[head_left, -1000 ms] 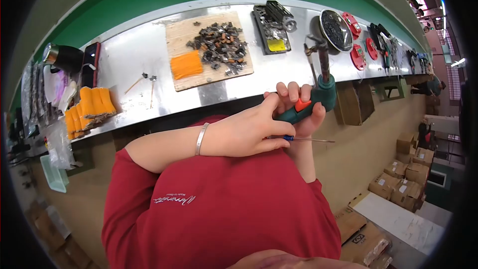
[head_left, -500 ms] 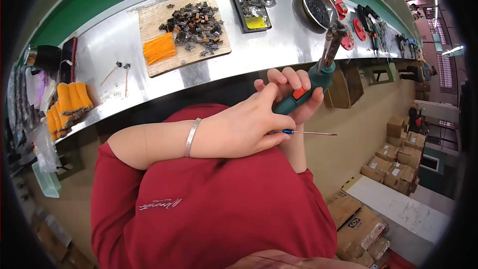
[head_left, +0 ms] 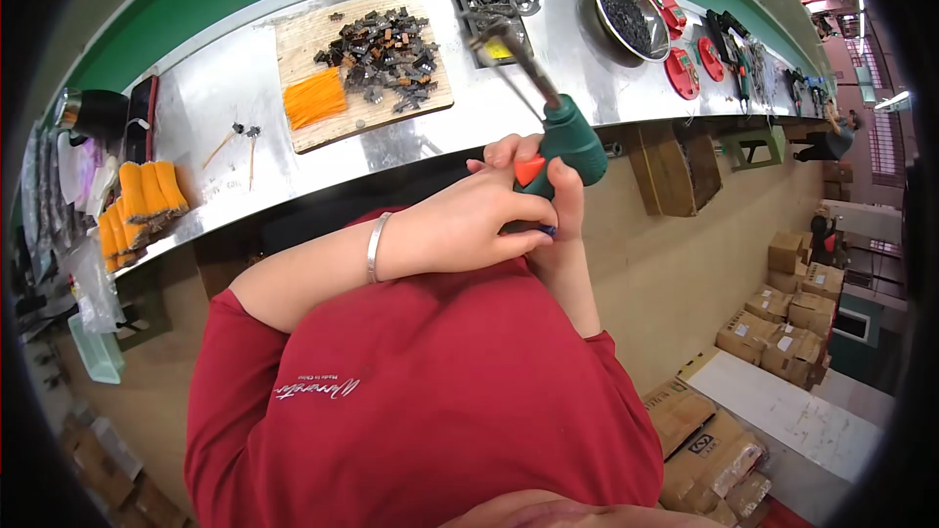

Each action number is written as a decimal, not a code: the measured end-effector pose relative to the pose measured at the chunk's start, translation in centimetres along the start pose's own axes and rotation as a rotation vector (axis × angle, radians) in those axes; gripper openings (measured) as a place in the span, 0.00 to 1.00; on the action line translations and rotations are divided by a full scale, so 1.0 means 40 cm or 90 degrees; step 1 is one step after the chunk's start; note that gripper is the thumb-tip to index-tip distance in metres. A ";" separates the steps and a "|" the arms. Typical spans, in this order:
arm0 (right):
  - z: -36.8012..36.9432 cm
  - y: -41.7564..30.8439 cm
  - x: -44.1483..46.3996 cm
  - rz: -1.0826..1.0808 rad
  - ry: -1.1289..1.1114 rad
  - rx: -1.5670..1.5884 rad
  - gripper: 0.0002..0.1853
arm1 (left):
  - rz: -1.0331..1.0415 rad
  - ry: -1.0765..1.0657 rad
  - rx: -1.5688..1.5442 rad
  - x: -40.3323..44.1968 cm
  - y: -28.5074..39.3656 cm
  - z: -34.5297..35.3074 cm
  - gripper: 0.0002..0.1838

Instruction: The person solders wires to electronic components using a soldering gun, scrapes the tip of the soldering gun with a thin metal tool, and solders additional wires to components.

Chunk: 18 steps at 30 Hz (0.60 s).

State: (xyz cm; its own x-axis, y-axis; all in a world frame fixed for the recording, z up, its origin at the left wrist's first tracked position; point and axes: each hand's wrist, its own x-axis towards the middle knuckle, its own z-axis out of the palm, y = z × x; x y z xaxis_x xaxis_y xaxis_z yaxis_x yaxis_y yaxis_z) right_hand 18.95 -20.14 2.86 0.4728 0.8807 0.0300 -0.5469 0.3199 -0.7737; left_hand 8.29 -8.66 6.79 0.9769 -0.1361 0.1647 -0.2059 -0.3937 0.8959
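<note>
Green tool (head_left: 575, 142) partly hidden by hands (head_left: 476, 217), metal shaft (head_left: 532, 68) blurred, blue piece (head_left: 548, 230) mostly covered

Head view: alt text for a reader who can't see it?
A person's right hand holds a green tool with a red trigger, its metal end toward a bench; the left hand, closed on a blue-ended item, crosses in front of the tool's handle. On the bench, a wooden board carries small dark parts beside orange strands.

A silver bangle (head_left: 375, 248) joins the red shirt (head_left: 430, 401) — white lettering (head_left: 321, 388) (cursive) across it.
</note>
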 end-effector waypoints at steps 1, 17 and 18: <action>0.006 -0.003 0.000 -0.002 -0.001 0.001 0.18 | 0.013 -0.002 0.005 0.002 -0.006 0.004 0.11; -0.124 0.062 -0.137 0.105 0.057 0.137 0.36 | 0.025 0.099 0.124 0.034 -0.038 0.041 0.09; -0.132 0.063 -0.150 0.123 0.053 0.163 0.34 | 0.023 0.097 0.124 0.039 -0.038 0.044 0.09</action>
State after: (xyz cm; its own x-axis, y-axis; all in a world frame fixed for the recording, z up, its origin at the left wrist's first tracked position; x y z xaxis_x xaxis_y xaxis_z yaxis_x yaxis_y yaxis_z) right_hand 18.40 -26.45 -2.60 0.3923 0.9055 -0.1618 -0.7831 0.2365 -0.5751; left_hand 10.02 -9.85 4.96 0.9630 -0.0208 0.2687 -0.2337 -0.5612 0.7940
